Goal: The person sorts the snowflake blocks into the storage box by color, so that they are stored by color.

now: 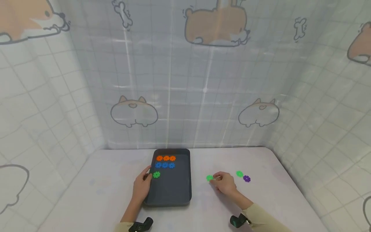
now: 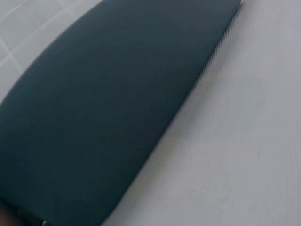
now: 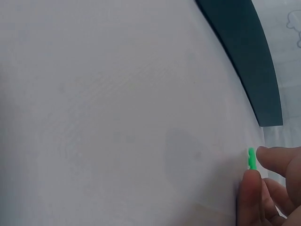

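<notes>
A dark grey tray (image 1: 174, 193) lies on the table, its side filling much of the left wrist view. My left hand (image 1: 141, 187) grips its left rim. Inside, a row of orange flower-shaped discs (image 1: 166, 158) sits above a row of blue ones (image 1: 165, 165), with one green flower-shaped disc (image 1: 156, 174) below at the left. To the right of the tray, my right hand (image 1: 224, 183) pinches another green flower-shaped disc (image 1: 209, 178) between thumb and finger. The right wrist view shows this green disc (image 3: 252, 158) edge-on at the fingertips.
Right of my right hand, a green flower-shaped disc (image 1: 239, 174) and a purple one (image 1: 247, 178) lie side by side on the white table (image 1: 116, 180). A curtain with a grid and cartoon animals (image 1: 185, 80) hangs behind the table and along both sides.
</notes>
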{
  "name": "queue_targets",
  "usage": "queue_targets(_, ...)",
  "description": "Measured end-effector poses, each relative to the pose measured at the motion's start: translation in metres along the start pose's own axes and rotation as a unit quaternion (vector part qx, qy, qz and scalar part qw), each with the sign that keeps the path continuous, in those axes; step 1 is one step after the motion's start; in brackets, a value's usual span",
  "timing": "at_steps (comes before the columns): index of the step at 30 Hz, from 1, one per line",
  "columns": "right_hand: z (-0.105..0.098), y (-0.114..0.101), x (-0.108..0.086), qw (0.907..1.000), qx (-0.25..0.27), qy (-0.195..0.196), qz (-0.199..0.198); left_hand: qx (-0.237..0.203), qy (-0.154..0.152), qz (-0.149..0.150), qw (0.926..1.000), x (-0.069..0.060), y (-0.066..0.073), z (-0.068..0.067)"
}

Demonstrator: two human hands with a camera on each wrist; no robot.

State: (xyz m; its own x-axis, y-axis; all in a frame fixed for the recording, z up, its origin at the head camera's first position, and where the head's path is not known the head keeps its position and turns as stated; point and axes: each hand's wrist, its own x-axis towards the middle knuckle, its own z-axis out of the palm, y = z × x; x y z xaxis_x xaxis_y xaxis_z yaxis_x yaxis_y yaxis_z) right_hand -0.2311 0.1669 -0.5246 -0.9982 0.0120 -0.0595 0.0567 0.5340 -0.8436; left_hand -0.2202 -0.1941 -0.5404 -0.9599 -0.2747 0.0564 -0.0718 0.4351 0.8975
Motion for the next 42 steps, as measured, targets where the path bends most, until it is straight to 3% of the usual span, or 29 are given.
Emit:
queue_targets(10,0.004,0.003,0.004,0.9996,-0.025,0.009,-0.01,-0.007,-0.002,-0.001,1.0,-0.002,0.002,-0.001)
queue_targets(19,0.007,0.006,0.008,0.9988,-0.045,0.015,0.013,-0.009,-0.011,-0.003,0.9999,-0.002,0.001,0.001)
queue_targets(26,0.012,0.003,0.011,0.9961,-0.066,0.047,-0.036,-0.003,-0.006,-0.001,1.0,-0.001,0.001,-0.001)
queue_targets(29,0.014,-0.001,0.011,0.9967,-0.04,0.056,-0.043,-0.001,-0.005,-0.001,1.0,-0.001,0.001,-0.001)
queue_targets(33,0.016,-0.011,0.011,0.9977,0.053,0.026,-0.033,-0.006,-0.005,-0.003,1.0,-0.002,0.002,-0.002)
queue_targets(36,0.017,-0.023,0.01,0.9927,0.12,-0.007,-0.011,-0.007,-0.008,-0.003,0.9999,-0.002,0.003,-0.002)
queue_targets(42,0.022,-0.048,0.013,0.9824,0.177,-0.054,0.021,-0.008,-0.006,-0.01,0.9999,-0.002,0.003,-0.001)
